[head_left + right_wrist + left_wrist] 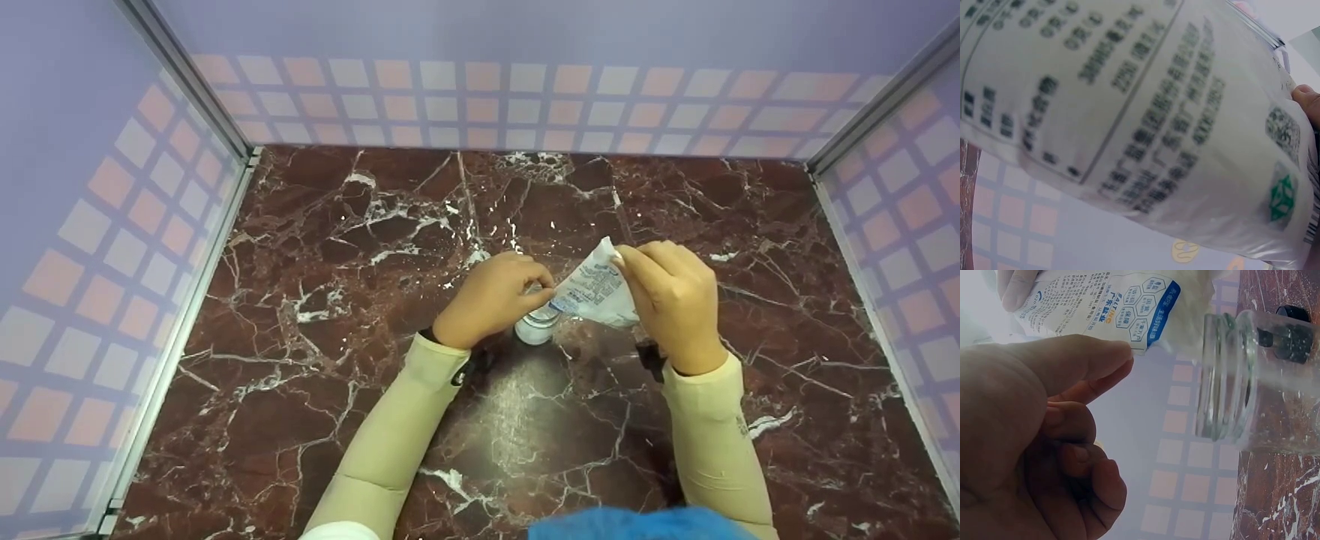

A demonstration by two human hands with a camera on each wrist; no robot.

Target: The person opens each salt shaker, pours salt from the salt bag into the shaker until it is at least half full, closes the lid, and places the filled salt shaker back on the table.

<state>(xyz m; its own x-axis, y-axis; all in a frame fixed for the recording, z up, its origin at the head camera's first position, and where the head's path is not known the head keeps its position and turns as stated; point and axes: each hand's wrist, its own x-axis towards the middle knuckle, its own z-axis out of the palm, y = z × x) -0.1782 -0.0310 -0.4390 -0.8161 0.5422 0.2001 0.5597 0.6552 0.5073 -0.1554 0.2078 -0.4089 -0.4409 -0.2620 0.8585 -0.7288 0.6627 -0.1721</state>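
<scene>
Between my two hands a white printed bag of salt slants down toward a clear glass jar. The jar stands upright on the table with its mouth uncovered. In the left wrist view, the bag's blue-edged corner lies close to the jar's rim, with white salt at it. My left hand pinches this lower corner between thumb and forefinger, the other fingers curled. Higher up, my right hand grips the bag's raised end. Print and a green logo on the bag fill much of the right wrist view.
The table has a dark red marbled top with white veins and white specks beyond the jar. Tiled-pattern panels enclose its back and both sides. A small black object shows behind the jar. Blue fabric is at the near edge.
</scene>
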